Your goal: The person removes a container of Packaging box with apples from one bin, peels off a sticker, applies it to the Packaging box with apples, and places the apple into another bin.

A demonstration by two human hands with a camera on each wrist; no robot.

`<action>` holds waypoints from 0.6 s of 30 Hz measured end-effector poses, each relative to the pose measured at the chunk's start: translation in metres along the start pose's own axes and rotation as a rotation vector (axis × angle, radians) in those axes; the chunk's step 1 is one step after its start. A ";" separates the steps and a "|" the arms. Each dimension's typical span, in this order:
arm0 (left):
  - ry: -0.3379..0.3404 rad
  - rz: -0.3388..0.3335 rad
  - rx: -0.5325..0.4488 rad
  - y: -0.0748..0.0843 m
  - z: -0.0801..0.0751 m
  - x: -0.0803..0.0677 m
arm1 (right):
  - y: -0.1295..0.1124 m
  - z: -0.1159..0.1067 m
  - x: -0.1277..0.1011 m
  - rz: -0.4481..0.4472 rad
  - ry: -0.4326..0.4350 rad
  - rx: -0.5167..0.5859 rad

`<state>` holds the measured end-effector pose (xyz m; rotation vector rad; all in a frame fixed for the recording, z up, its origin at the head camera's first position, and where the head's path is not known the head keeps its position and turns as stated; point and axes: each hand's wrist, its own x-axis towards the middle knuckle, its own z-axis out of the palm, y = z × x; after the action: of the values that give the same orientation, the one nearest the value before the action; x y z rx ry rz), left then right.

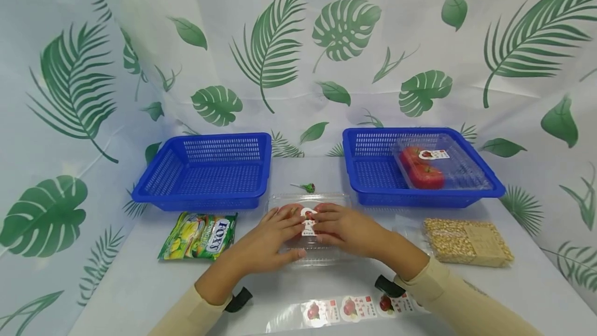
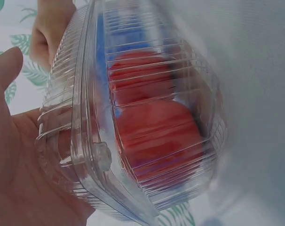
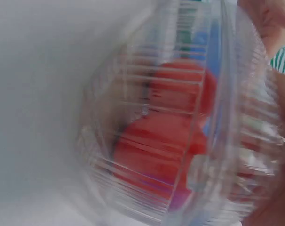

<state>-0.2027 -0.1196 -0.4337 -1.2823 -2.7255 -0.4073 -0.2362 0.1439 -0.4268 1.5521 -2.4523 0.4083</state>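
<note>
A clear plastic clamshell box [image 1: 322,258] sits at the middle of the table, lid down. Red apples [image 2: 154,136] show through its ribbed wall in both wrist views. On top of the lid is a white label with a red fruit picture [image 1: 308,228]. My left hand [image 1: 272,240] lies over the lid's left half, fingers extended to the label's left edge. From the other side my right hand [image 1: 347,229] rests on the lid, its fingertips on the label's right edge. The hands partly cover the apples and the label in the head view.
A blue basket [image 1: 261,170] stands back left; another blue basket [image 1: 354,183] at back right holds a labelled box of apples [image 1: 426,175]. Around are a green Fox's candy bag [image 1: 198,236], a bag of yellow beans or kernels [image 1: 466,242], a small green-wrapped lollipop [image 1: 308,187] and a label strip [image 1: 356,309].
</note>
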 end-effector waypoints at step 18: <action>-0.054 -0.002 -0.004 -0.009 -0.001 0.018 | -0.002 -0.007 -0.010 0.099 -0.039 0.077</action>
<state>-0.2212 -0.1122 -0.4314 -1.3105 -2.7714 -0.3837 -0.2296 0.1538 -0.4235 1.4859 -2.5797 0.4998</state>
